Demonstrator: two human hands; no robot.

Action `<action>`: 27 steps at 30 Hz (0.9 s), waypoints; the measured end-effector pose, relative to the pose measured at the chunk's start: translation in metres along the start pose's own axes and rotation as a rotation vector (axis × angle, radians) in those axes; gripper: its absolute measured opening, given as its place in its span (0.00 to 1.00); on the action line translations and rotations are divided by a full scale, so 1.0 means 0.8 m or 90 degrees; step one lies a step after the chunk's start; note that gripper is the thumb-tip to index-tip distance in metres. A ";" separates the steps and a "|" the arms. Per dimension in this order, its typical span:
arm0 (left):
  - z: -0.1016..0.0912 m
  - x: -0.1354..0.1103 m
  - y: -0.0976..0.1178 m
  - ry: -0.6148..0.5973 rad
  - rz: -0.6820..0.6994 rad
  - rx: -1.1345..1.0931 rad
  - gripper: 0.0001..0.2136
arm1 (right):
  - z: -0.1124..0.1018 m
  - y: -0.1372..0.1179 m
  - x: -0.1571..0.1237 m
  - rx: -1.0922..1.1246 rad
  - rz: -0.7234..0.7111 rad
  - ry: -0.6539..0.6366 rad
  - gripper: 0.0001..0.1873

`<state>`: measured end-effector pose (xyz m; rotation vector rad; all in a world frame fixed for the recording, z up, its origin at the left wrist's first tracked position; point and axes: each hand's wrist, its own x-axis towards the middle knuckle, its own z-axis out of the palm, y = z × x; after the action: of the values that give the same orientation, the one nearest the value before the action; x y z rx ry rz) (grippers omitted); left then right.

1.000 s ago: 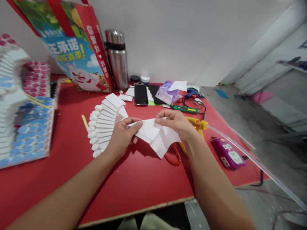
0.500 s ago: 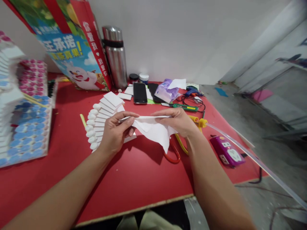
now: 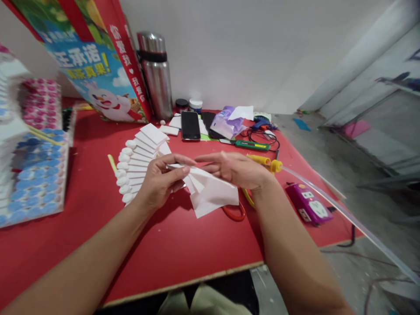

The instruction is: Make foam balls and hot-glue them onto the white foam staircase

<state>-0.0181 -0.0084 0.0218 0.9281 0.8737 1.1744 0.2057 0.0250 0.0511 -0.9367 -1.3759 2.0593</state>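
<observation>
My left hand pinches one end of a folded white paper sheet just above the red table. My right hand lies over the sheet's top edge with its fingers stretched out towards the left hand. The sheet fans down and to the right from the pinch. Just left of my left hand lies a fan of white foam strips with rounded white tips. Orange-handled scissors lie on the table, partly hidden under the paper.
A steel flask and a printed red bag stand at the back. A phone, a tissue pack, a green cutter, a yellow glue gun and a purple power strip lie right. Blue and pink dotted sheets are stacked left.
The paper was held taut between both hands; now my right hand has let go and straightened its fingers, and the sheet has dropped lower towards the table while my left hand keeps its pinch.
</observation>
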 end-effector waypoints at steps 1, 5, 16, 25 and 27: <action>0.000 0.000 -0.001 -0.005 0.002 0.003 0.09 | 0.002 0.003 0.003 -0.023 -0.017 0.011 0.30; -0.004 0.003 -0.007 -0.007 0.000 0.008 0.13 | 0.009 0.013 0.013 -0.065 -0.017 0.046 0.22; -0.011 0.015 -0.011 -0.023 0.029 0.024 0.07 | -0.005 0.005 0.004 -0.173 -0.049 0.112 0.16; -0.007 0.013 -0.007 -0.013 0.044 0.020 0.05 | 0.004 0.002 0.002 -0.120 -0.001 0.025 0.25; -0.007 0.011 -0.007 -0.038 0.025 0.025 0.04 | 0.009 0.006 0.008 -0.011 0.012 0.040 0.27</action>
<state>-0.0198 0.0003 0.0139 1.0116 0.8361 1.1600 0.1955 0.0234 0.0466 -1.0159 -1.3598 2.0172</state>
